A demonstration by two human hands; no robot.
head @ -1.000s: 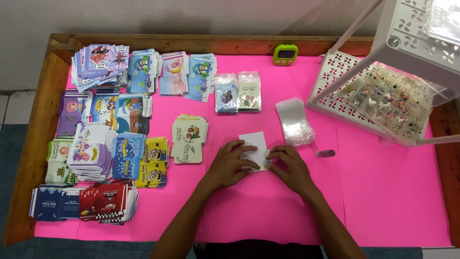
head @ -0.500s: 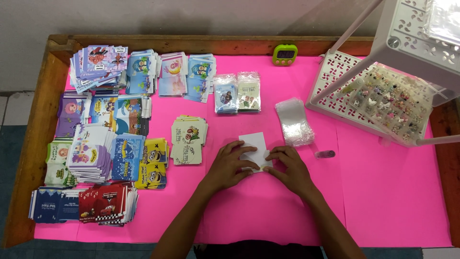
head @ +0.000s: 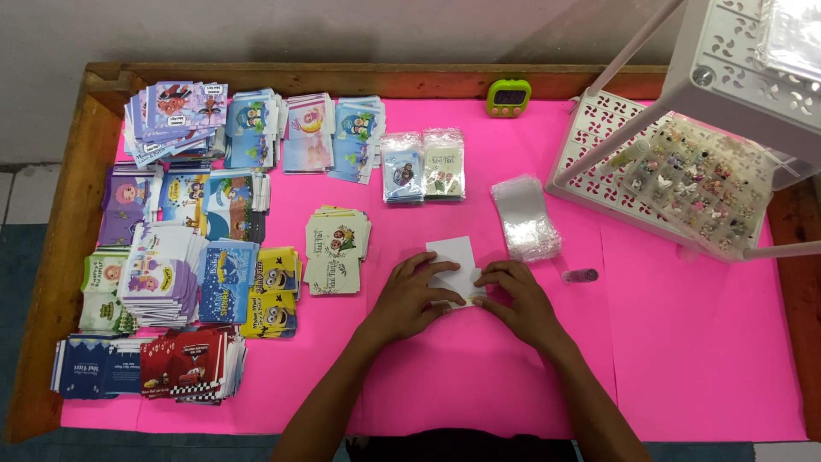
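A white card (head: 453, 261) lies on the pink table cover (head: 684, 342) in the middle. My left hand (head: 410, 295) presses on its lower left part with fingers spread over it. My right hand (head: 517, 299) holds its lower right corner, fingertips meeting the left hand's. The card's lower edge is hidden under both hands. A stack of clear plastic sleeves (head: 523, 218) lies just beyond my right hand. A pile of cream picture cards (head: 336, 248) sits left of my left hand.
Several stacks of colourful printed cards (head: 188, 231) cover the left half. Two bagged card packs (head: 423, 164) and a green timer (head: 508, 97) lie at the back. A white perforated rack (head: 684, 162) with small trinkets stands at the right. A small vial (head: 581, 275) lies near my right hand.
Both hands stay on the white card. The fingers have shifted only slightly.
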